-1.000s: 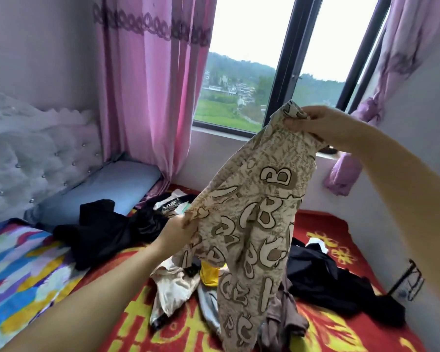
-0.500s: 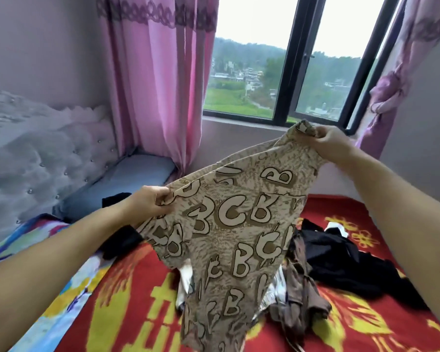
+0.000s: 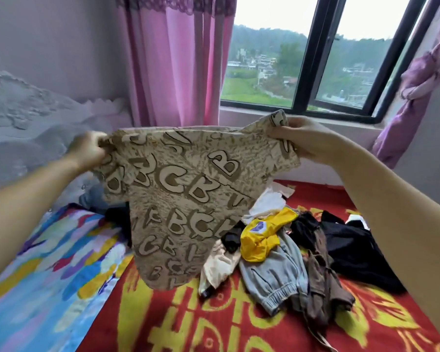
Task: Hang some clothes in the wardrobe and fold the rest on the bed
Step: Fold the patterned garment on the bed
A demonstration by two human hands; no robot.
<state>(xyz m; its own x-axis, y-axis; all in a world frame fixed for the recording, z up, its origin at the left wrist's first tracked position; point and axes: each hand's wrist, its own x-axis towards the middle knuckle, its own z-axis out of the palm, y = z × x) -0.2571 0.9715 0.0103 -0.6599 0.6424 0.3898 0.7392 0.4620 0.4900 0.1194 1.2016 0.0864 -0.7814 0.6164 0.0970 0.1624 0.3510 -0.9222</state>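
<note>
Two hands stretch a beige shirt [image 3: 186, 189], printed with big letters, across the middle of the view. The left hand [image 3: 88, 149] grips one top corner at 9 o'clock and the right hand [image 3: 306, 138] pinches the other at 3 o'clock, fingers curled into the cloth on both sides. A second ago the shirt hung in a narrow drape from the raised right hand, with the left hand low on its edge; now the left hand has risen and pulled outward, so the shirt is spread flat and clear of the bed [image 3: 214, 321]. That suggests it is being straightened for folding or for a hanger, though which cannot be told. Below it, at 5 o'clock, a loose pile of clothes [image 3: 285, 250] lies unsorted on the red and yellow bed cover: a yellow top [image 3: 261, 237], grey jogging bottoms [image 3: 274, 278], a brown piece and black garments [image 3: 353, 247]. No basket, box or wardrobe is in view; the bed alone holds the clothes, so most of the task appears to remain.
</note>
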